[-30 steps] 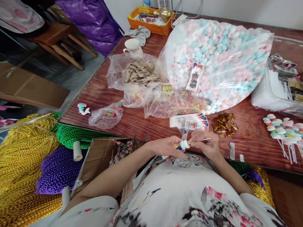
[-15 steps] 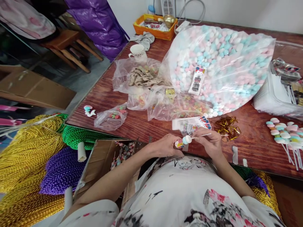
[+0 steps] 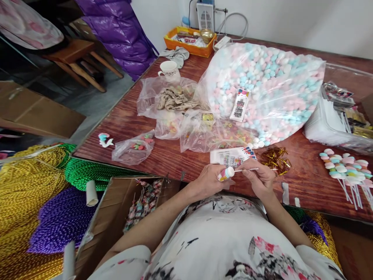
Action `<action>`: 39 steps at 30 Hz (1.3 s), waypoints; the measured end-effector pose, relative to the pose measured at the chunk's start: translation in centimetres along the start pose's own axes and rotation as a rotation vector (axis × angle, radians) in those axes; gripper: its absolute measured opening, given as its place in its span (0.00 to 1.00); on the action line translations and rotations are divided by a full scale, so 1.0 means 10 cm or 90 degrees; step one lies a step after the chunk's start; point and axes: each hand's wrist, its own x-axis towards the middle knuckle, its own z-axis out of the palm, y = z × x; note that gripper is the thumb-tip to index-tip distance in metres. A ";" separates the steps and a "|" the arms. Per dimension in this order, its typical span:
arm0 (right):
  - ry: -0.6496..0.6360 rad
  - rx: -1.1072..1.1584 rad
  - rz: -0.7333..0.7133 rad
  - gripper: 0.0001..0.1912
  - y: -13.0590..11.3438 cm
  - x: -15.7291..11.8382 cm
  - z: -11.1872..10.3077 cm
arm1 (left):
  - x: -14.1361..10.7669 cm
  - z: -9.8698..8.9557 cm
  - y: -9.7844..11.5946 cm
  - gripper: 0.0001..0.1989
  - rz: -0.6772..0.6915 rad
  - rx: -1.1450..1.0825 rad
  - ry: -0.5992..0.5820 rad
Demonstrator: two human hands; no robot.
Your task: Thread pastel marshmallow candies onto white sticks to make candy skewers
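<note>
My left hand (image 3: 206, 181) is closed around a small printed plastic bag (image 3: 222, 175) at the table's near edge. The end of a marshmallow stick (image 3: 230, 171) shows at the bag's mouth, its other marshmallows inside. Fingers of my right hand (image 3: 259, 178) pinch its thin white stick, which points right. Just beyond my hands lies a stack of flat printed bags (image 3: 230, 157). Gold twist ties (image 3: 275, 160) are heaped beside my right hand. Farther right, several finished-looking marshmallow sticks (image 3: 346, 165) lie in a bunch.
A large clear sack of pastel marshmallows (image 3: 271, 81) fills the table's back. A plastic tub (image 3: 317, 126) with white sticks stands right. Bags of gummies (image 3: 221, 134), a cloth (image 3: 177, 99) and a mug (image 3: 169, 71) sit left. Below are an open carton (image 3: 113, 202) and beads (image 3: 67, 221).
The marshmallow stick has gone deeper into the printed bag; only its end marshmallow now sticks out. Both hands stay close together. The camera view has shifted slightly.
</note>
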 end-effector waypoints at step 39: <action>-0.088 -0.030 -0.006 0.04 -0.13 0.10 0.00 | -0.07 -0.17 -0.10 0.21 -0.083 -0.318 -0.361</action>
